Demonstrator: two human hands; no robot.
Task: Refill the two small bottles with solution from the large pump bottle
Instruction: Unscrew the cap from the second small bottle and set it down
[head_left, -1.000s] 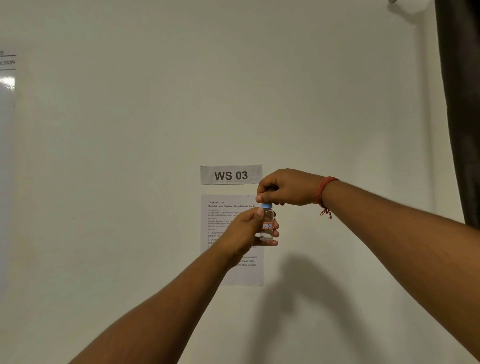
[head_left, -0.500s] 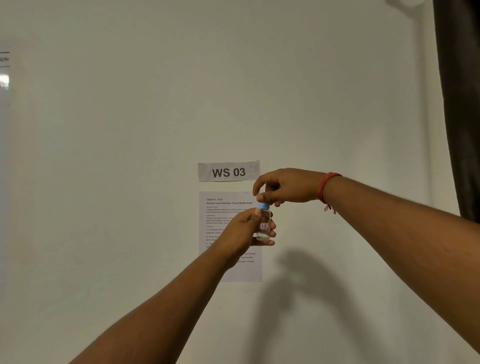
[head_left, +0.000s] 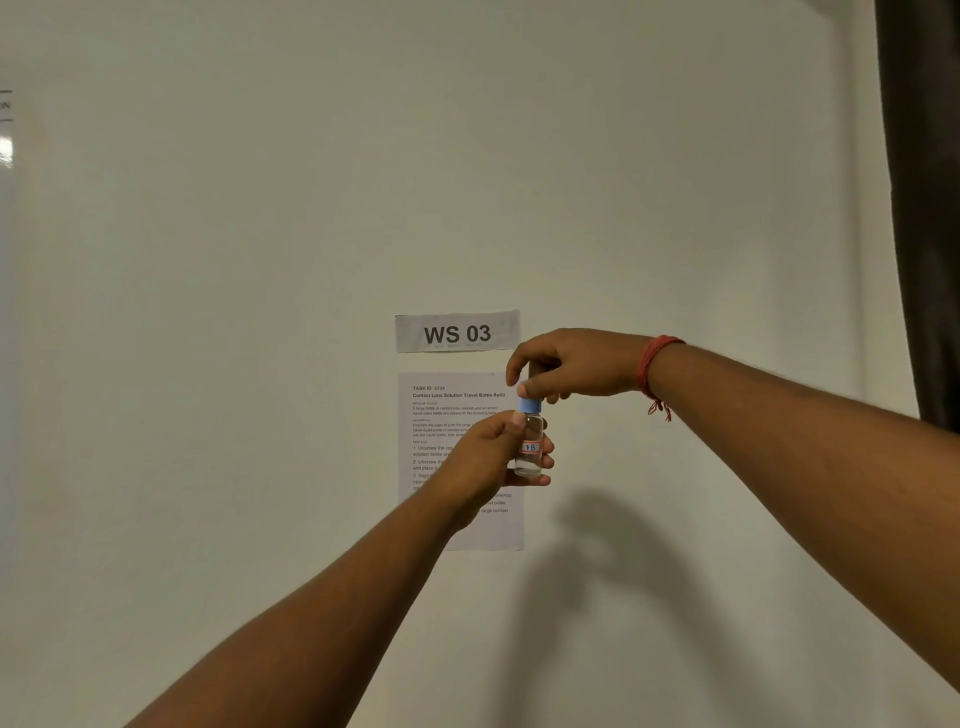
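A small clear bottle (head_left: 530, 441) with a red-edged label and a blue cap (head_left: 531, 405) is held upright in front of the wall. My left hand (head_left: 493, 452) grips its body from the left, thumb near the neck. From above, my right hand (head_left: 566, 366) pinches the blue cap with its fingertips. A red thread band circles my right wrist. The second small bottle and the large pump bottle are not in view.
A "WS 03" sign (head_left: 457, 332) and a printed instruction sheet (head_left: 447, 410) hang on the pale wall behind my hands. A dark curtain (head_left: 924, 208) runs down the right edge. No table shows in this view.
The view has drifted slightly, and my right fingers have shifted a little on the blue cap. Both hands keep their hold on the bottle.
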